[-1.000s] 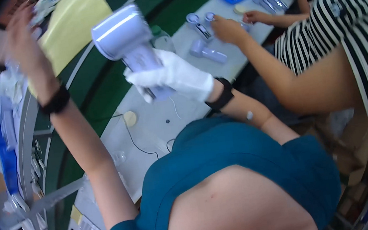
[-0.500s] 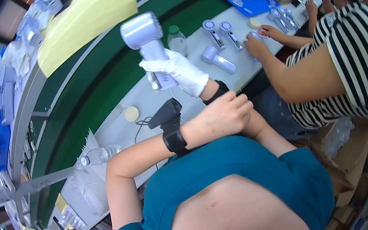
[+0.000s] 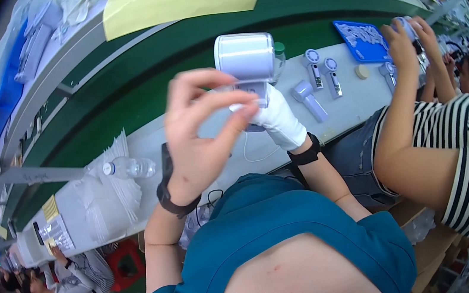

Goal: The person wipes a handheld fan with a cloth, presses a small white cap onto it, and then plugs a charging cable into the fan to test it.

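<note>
In front of me a pale lavender handheld fan [image 3: 245,58] is held upright, its glossy cylindrical head on top. My right hand [image 3: 281,119], in a white glove, is wrapped round its handle. My bare left hand [image 3: 199,130] is raised in front of the handle, thumb and fingertips pinched close to it. Whether anything small sits in that pinch is too blurred to tell. The left hand partly covers the handle. Both wrists wear black straps. To the right, on the bench, lie another lavender fan [image 3: 310,102] and two fans with round grilles, one of them this fan [image 3: 333,78].
A co-worker in a striped top [image 3: 455,139] sits at right, hands raised round a fan. Beyond is a blue tray [image 3: 367,56] of small parts. A green-capped bottle [image 3: 280,59] stands behind my fan. At left are a water bottle [image 3: 130,168] and white foam sleeves [image 3: 107,203]. A shelf rail runs overhead.
My left hand has left the right wrist and risen to the fan's handle. The held fan has turned and shifted right in view. The co-worker's hands have lifted off the bench.
</note>
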A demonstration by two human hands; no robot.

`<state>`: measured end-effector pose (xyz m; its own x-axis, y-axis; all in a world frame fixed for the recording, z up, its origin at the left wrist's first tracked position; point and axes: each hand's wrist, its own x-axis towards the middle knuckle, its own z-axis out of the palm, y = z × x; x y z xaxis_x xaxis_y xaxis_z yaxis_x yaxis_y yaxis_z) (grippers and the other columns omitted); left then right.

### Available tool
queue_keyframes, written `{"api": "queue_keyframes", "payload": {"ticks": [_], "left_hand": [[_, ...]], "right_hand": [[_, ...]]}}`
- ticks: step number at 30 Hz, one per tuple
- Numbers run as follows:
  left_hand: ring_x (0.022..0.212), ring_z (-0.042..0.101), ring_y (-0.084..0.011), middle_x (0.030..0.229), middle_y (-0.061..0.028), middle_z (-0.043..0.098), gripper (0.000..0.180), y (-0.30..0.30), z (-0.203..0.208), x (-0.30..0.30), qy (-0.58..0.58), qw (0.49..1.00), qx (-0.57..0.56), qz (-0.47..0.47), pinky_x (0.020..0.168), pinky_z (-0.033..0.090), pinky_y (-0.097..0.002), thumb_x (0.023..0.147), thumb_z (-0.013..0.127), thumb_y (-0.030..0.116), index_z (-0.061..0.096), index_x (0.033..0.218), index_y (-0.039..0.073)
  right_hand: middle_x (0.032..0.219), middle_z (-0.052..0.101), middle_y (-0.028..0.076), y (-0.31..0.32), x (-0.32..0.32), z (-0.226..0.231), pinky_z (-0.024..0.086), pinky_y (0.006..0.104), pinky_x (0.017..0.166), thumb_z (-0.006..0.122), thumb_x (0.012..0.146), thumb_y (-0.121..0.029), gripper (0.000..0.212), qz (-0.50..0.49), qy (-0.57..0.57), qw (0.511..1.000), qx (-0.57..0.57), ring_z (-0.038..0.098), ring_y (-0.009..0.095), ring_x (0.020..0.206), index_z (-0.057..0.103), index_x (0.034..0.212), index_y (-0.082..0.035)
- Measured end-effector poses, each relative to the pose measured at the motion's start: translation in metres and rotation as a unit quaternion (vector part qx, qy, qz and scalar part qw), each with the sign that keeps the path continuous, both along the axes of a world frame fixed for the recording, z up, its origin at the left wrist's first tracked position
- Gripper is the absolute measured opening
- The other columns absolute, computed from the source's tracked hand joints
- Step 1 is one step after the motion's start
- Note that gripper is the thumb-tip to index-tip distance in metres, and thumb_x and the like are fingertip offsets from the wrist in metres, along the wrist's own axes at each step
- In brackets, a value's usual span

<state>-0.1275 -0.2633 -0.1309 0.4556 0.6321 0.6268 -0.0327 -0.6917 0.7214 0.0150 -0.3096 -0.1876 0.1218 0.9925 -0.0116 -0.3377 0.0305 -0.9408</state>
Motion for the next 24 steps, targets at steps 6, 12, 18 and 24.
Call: {"api": "queue_keyframes", "payload": {"ticks": [6,12,18,24], "left_hand": [[0.106,0.046,-0.0263,0.115,-0.0150,0.048,0.014,0.000,0.006,-0.025,0.002,0.995,0.048,0.093,0.088,0.037,-0.0386,0.067,0.069,0.009,0.066,0.081,0.007],[0.116,0.041,-0.0325,0.121,-0.0188,0.044,0.013,-0.004,0.005,-0.038,-0.022,0.995,0.060,0.074,0.095,0.033,-0.0415,0.068,0.068,0.010,0.067,0.081,0.009],[0.115,0.042,-0.0363,0.120,-0.0205,0.044,0.012,-0.013,0.009,-0.045,-0.036,0.996,0.056,0.057,0.090,0.038,-0.0416,0.068,0.069,0.013,0.067,0.079,0.011],[0.113,0.043,-0.0380,0.118,-0.0210,0.045,0.014,-0.015,0.011,-0.052,-0.029,0.996,0.078,0.025,0.085,0.043,-0.0417,0.065,0.071,0.018,0.067,0.078,0.014]], "right_hand": [[0.092,0.059,0.003,0.002,-0.023,0.011,0.047,0.0234,0.064,0.070,0.072,-0.015,0.041,0.059,-0.029,0.998,0.024,0.055,0.008,0.076,0.052,0.107,-0.005],[0.098,0.059,0.005,0.001,-0.037,0.006,0.046,0.0260,0.073,0.070,0.072,-0.014,0.043,0.089,-0.052,0.994,0.037,0.055,0.011,0.086,0.052,0.109,-0.004],[0.100,0.059,0.006,-0.002,-0.039,-0.006,0.045,0.0277,0.077,0.072,0.070,-0.013,0.045,0.150,-0.034,0.987,0.051,0.055,0.013,0.089,0.052,0.109,-0.004],[0.099,0.060,0.006,-0.004,-0.037,-0.017,0.045,0.0274,0.077,0.074,0.066,-0.010,0.046,0.157,-0.086,0.980,0.087,0.055,0.012,0.088,0.053,0.107,-0.003]]}}
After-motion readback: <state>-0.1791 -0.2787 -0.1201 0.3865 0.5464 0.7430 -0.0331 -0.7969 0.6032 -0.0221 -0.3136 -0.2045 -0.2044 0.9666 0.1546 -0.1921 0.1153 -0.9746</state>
